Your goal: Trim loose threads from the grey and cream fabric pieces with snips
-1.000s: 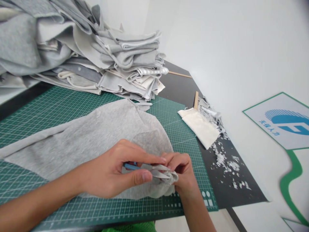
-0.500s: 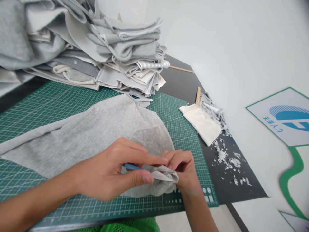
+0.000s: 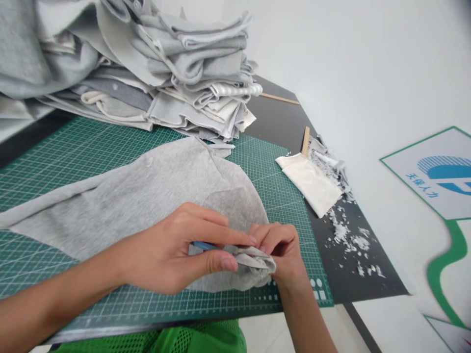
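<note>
Blue snips (image 3: 203, 245) are gripped in the left hand (image 3: 165, 250), aimed rightward at a grey fabric fold (image 3: 253, 260) pinched by the right hand (image 3: 281, 250).

At my twelve o'clock, a tall stack of folded gray and cream fabric pieces (image 3: 198, 93) overlaps the far edge of the green cutting mat (image 3: 257, 166). Toward two o'clock, a cream fabric piece (image 3: 309, 184) lies across the mat's edge and the dark tabletop (image 3: 279, 117), beside a heap of gray scraps (image 3: 329, 164) and a wooden stick (image 3: 305, 141). White shreds (image 3: 346, 240) scatter near three o'clock, below a blue-logo wall sign (image 3: 434, 171).
</note>
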Tool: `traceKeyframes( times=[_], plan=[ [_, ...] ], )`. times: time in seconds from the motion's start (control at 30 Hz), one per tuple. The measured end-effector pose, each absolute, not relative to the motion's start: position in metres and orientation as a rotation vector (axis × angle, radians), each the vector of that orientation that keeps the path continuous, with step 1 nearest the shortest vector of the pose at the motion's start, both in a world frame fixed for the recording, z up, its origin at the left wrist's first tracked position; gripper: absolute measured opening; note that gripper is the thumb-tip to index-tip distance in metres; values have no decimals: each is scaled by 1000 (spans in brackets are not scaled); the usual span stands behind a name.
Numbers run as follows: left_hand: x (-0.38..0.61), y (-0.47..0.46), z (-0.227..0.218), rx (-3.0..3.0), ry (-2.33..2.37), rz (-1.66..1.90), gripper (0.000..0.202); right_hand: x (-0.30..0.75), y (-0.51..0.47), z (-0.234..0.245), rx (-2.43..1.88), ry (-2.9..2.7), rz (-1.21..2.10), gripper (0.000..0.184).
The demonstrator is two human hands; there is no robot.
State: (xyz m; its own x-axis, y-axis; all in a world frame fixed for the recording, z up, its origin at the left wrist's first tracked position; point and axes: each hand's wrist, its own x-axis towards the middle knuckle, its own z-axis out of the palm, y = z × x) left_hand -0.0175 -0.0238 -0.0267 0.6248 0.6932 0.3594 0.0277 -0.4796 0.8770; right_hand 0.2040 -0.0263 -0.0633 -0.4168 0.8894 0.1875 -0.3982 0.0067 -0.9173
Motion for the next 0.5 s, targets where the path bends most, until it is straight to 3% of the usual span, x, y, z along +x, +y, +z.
traceKeyframes(
  times=[0.5],
  plan=[
    [-15, -24, -31, 1865, 520, 960, 24, 207, -26, -65, -612, -1308, 1585, 9]
  ],
)
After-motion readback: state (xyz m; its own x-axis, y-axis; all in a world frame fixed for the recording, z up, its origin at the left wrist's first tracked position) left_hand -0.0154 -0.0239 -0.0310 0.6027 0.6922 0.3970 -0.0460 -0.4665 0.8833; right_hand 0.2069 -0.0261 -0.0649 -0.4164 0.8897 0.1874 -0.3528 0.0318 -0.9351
